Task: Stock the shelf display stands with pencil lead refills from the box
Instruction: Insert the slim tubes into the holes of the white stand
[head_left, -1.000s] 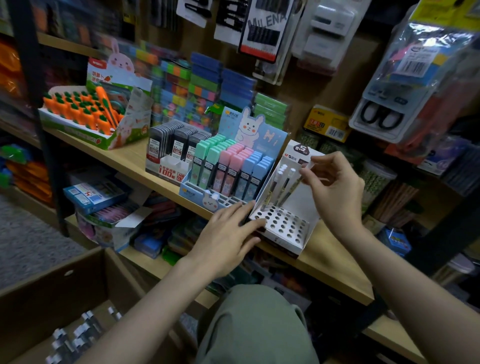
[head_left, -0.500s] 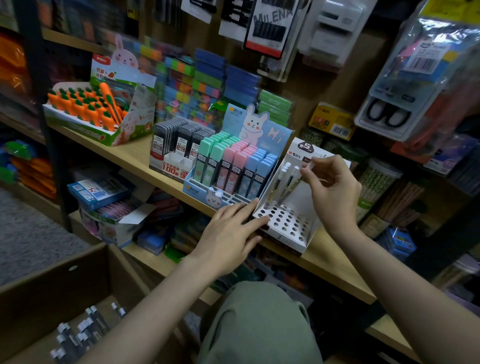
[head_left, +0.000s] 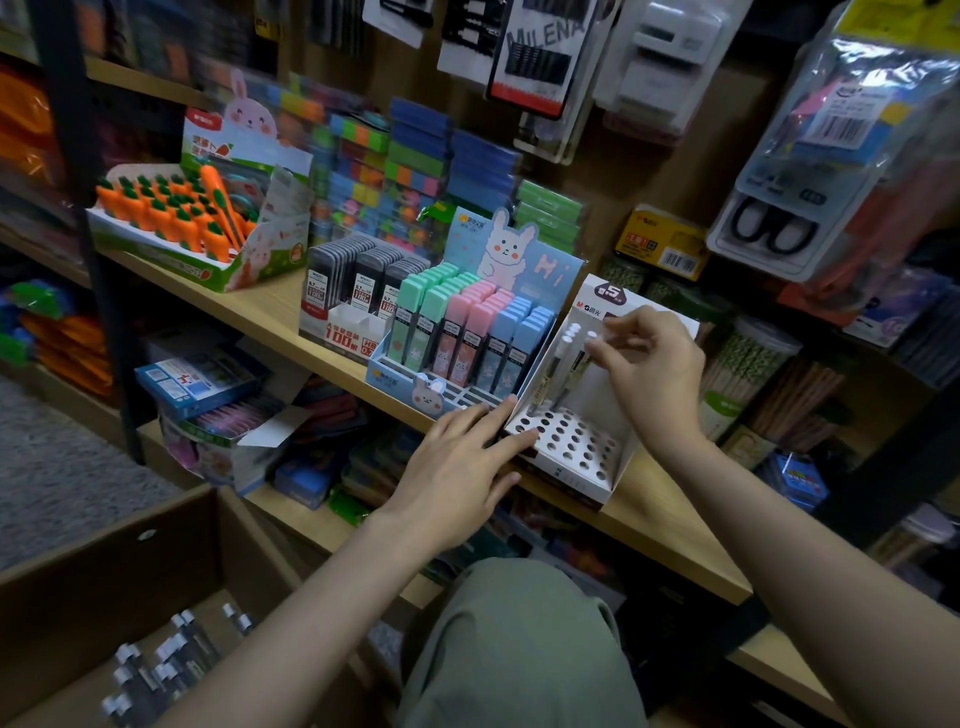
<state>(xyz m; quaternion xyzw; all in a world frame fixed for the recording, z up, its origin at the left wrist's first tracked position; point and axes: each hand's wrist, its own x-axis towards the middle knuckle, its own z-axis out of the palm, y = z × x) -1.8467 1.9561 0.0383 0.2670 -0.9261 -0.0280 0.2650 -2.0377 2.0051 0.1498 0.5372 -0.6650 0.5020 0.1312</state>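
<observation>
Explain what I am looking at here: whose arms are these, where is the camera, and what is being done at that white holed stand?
There is no machine. A person wears a wide-angle camera on the head, so you look down along their own bare arms at a wooden shop shelf.

The left hand lies with straight fingers against the front corner of the white cardboard display stand with round holes, apparently steadying it. The right hand pinches the white cap of a slim clear lead refill tube standing in a back hole, beside a few others. Most holes are empty.

Left of the stand sits a pastel bunny display of green, pink and blue refill cases, then a display of black refill cases. At the bottom left, the brown cardboard box holds more white-capped tubes.
</observation>
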